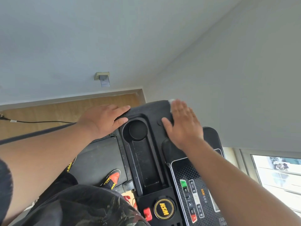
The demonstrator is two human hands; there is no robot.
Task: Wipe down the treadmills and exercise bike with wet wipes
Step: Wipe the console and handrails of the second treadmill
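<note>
While the right hand (182,126) lies flat, fingers straight and together, on the far end of the treadmill console (146,160), a white wet wipe (172,100) shows only as a sliver past the fingertips at about 12 o'clock of that hand, pressed under it rather than pinched. At 9 o'clock of it, the left hand (105,121) rests over the console's edge with fingers extended and thumb lying along the top, bracing rather than gripping, and holding nothing. Judged from here, the wipe could slide out from under the flat palm and drop off the far rim, and a sweep toward 6 o'clock could brush the green button (183,183) or the red safety key (147,213) on the control panel (195,193). A round cup holder (138,130) and a dusty long tray sit between the hands. Below, orange-and-yellow shoes (114,178) stand on the belt (99,160). Wood flooring (65,108), a trailing black cable (40,122), a wall socket (102,77) and a bright window (280,176) at 4 o'clock frame the room.
</note>
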